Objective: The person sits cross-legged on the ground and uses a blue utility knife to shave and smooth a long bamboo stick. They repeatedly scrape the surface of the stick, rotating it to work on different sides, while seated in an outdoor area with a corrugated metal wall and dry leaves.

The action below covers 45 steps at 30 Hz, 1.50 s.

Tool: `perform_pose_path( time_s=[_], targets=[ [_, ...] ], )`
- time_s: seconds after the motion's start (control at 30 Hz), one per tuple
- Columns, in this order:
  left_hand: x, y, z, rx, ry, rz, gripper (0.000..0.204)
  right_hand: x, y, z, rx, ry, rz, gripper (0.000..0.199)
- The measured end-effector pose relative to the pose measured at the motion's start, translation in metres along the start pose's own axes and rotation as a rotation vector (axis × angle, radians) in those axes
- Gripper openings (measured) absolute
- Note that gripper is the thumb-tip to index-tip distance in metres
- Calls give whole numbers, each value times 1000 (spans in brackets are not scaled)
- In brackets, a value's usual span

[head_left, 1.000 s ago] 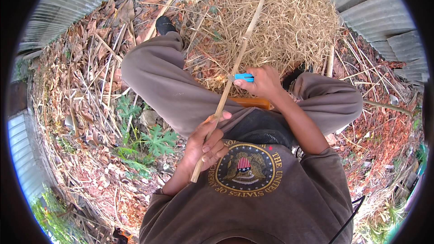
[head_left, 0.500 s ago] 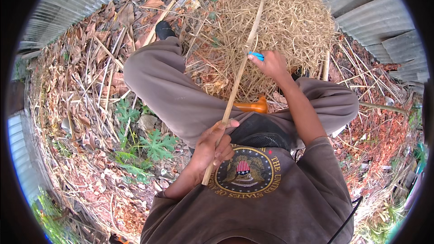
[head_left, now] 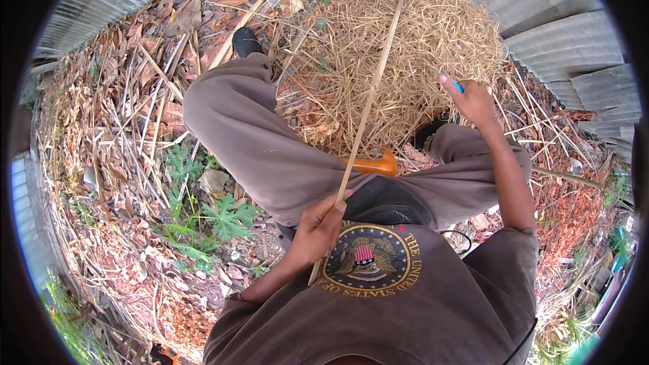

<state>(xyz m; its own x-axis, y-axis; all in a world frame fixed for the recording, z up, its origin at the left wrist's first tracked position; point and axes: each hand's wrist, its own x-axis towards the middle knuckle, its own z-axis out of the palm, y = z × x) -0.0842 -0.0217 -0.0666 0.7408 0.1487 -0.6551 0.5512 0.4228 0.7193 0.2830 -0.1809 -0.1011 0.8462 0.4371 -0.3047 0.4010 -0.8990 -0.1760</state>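
My left hand (head_left: 316, 231) is closed round the lower part of a long, thin wooden strip (head_left: 373, 94), maybe split bamboo. The strip slants up and away to the right, over my lap and the pile of curled pale shavings (head_left: 433, 40). Its near end rests by my shirt front. My right hand (head_left: 473, 103) is off the strip, above the pile's right side near my right knee. It grips a small blue-handled tool (head_left: 458, 86), mostly hidden in the fingers; its blade cannot be made out. An orange curved handle (head_left: 378, 163) lies between my legs, past my lap.
Corrugated metal sheets (head_left: 568, 47) stand along the far and right sides. Dry leaves and sticks (head_left: 145, 88) cover the ground on the left, with a green leafy plant (head_left: 230, 216) beside my left thigh. A long pale stick (head_left: 247, 20) lies near my left shoe.
My right hand with the blue-handled tool has moved away from the strip, to the right. My left hand has shifted slightly down and left, still holding the strip.
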Motion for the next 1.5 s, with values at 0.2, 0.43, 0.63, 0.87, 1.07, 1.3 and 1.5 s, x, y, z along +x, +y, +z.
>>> perform_pose_path(
  time_s=[0.2,0.43,0.63,0.87,1.07,1.3,1.5],
  targets=[
    [-1,4,-6,90,92,57,40,-113,-91,67,323,-211,-512,68],
    [2,-14,-5,322,178,280,38,-60,-91,72,86,-162,-342,78],
    [-1,-4,-1,253,163,192,39,-90,-102,71,97,-145,-608,80],
    [-5,1,-11,291,151,186,38,-74,-108,64,-3,-184,-610,86],
    [-5,0,-6,297,159,217,36,-17,-85,64,-63,-75,-345,88],
    [-8,6,-4,256,144,147,37,-34,-91,59,-23,-139,-495,87],
    [-8,13,-7,222,124,122,36,-45,-108,49,-106,-154,-514,89]
  ],
)
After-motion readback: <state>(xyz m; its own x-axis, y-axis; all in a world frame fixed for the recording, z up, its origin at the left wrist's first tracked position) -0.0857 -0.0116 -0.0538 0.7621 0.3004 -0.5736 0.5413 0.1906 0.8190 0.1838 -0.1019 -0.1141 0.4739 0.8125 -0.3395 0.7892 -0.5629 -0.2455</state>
